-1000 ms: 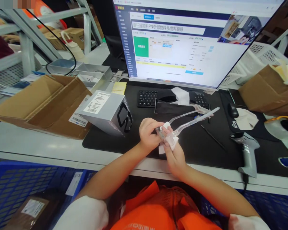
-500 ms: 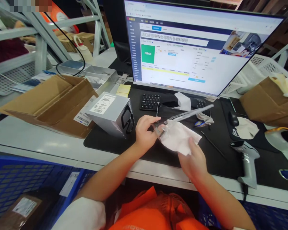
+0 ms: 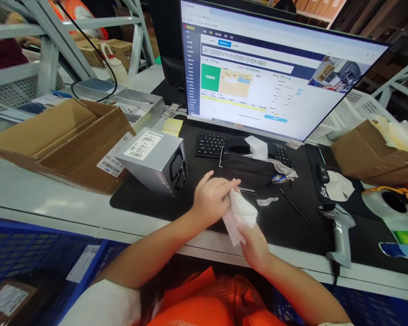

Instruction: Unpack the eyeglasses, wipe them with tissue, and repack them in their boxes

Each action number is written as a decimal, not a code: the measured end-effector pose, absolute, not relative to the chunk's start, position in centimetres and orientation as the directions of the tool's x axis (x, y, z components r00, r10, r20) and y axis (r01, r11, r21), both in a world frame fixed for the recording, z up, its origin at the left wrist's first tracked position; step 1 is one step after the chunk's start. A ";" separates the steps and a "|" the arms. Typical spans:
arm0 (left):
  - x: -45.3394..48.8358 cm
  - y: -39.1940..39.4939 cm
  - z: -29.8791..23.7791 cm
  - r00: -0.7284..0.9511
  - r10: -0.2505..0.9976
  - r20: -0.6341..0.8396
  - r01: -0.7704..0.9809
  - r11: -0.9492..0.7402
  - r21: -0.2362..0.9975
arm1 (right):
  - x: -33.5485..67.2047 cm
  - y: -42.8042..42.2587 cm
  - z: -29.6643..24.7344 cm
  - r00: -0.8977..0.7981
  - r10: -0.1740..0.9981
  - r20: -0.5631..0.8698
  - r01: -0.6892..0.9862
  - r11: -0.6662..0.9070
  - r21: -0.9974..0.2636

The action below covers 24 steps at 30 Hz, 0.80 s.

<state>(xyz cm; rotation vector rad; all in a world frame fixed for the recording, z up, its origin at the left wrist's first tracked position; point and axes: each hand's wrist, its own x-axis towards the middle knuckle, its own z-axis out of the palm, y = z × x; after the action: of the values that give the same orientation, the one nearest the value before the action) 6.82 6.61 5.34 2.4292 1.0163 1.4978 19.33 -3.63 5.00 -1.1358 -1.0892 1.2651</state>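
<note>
My left hand (image 3: 211,197) and my right hand (image 3: 255,245) meet low over the black desk mat (image 3: 292,226). A pair of clear-framed glasses (image 3: 246,190) is pinched in my left hand, mostly hidden; only a thin piece of an arm shows. My right hand grips a white wiping cloth (image 3: 240,213) and presses it against the glasses. A small translucent piece (image 3: 268,200) lies on the mat just right of the cloth. A grey product box (image 3: 153,158) lies tilted to the left of my left hand.
An open cardboard box (image 3: 61,136) lies at the left. Behind my hands are a black case (image 3: 245,162), a keyboard (image 3: 211,145) and a monitor (image 3: 275,77). A barcode scanner (image 3: 340,231), a mouse (image 3: 322,174) and a tape dispenser (image 3: 391,203) are at the right.
The glasses came down from mid-air to just above the mat; their long arms no longer stick out to the right. The cloth spread out, then bunched against the glasses.
</note>
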 end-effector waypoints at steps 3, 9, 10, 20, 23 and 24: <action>6.8 6.6 5.3 0.316 0.633 0.707 0.549 -0.730 0.408 | 19.4 -2.9 5.3 0.006 0.997 -0.073 -0.265 -0.068 -0.962; 6.8 7.0 5.4 0.284 0.616 0.735 0.616 -0.705 0.353 | 20.2 -1.8 7.2 -0.050 0.989 -0.142 -0.500 -0.148 -0.853; 6.8 7.1 5.4 0.285 0.616 0.735 0.622 -0.702 0.347 | 20.5 -1.8 7.4 -0.065 0.985 -0.163 -0.538 -0.172 -0.825; 6.8 6.4 5.3 0.441 0.667 0.600 0.536 -0.732 0.420 | 21.9 -0.8 6.3 0.139 0.977 -0.165 -0.583 -0.054 -0.811; 7.0 6.2 4.9 0.472 0.680 0.561 0.466 -0.733 0.496 | 22.4 -0.3 6.5 0.179 0.972 -0.153 -0.573 -0.024 -0.819; 7.1 6.2 4.8 0.453 0.682 0.575 0.438 -0.731 0.523 | 22.6 -0.2 6.5 0.179 0.972 -0.155 -0.576 -0.024 -0.817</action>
<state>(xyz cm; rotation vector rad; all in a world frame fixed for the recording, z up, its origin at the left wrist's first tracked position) 7.07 6.23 4.76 2.4079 0.9585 1.1565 22.58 -0.19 6.54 -0.9129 -0.5578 1.3426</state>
